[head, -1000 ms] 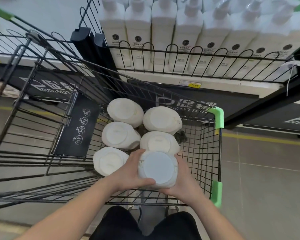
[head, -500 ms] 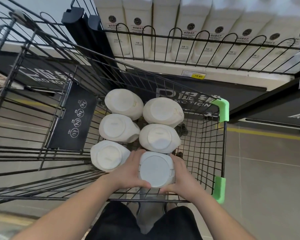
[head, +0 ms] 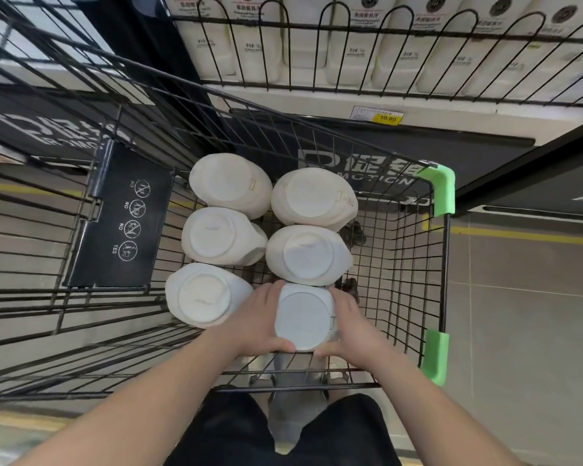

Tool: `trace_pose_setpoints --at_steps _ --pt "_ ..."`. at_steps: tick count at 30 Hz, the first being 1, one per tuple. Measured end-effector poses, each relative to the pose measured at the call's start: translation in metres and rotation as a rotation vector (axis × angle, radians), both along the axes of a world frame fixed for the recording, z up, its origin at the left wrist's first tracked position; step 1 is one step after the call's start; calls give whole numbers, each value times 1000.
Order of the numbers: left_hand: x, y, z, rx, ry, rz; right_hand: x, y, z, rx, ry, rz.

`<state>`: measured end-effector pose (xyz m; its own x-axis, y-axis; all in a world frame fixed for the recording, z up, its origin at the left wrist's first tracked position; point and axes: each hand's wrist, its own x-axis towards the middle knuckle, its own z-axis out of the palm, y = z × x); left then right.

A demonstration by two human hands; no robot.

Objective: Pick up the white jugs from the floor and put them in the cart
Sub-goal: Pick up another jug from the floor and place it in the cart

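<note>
Your left hand (head: 254, 322) and your right hand (head: 355, 326) grip one white jug (head: 303, 317) from both sides, with the fingers curled around its body and the thumbs at its near edge. The jug is inside the cart (head: 445, 264), in the lower middle of the frame, just beside five other jugs (head: 216, 237).

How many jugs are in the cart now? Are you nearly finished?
Done: five white jugs sit in the cart, bottoms facing up, in two rows. In hand: the left hand and right hand grip a sixth jug, low in the near right spot. Left: letting go of it. No jugs show on the floor here, so I cannot tell if more wait.
</note>
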<state>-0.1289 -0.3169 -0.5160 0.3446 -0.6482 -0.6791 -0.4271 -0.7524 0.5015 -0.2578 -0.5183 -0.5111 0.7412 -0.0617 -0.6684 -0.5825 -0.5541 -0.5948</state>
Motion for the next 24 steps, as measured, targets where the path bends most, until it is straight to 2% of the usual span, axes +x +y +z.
trace_pose_setpoints --at_steps 7,13,19,24 --pt "-1 -8 -12 194 -126 -115 6 2 -11 -26 51 3" --pt "-2 -12 -9 209 -164 -78 10 4 -12 -49 73 -3" --pt "0 -7 9 30 -152 34 4 0 16 -145 -51 -45" --pt "20 -32 81 -265 -174 141 13 -18 78 -148 -266 -197"
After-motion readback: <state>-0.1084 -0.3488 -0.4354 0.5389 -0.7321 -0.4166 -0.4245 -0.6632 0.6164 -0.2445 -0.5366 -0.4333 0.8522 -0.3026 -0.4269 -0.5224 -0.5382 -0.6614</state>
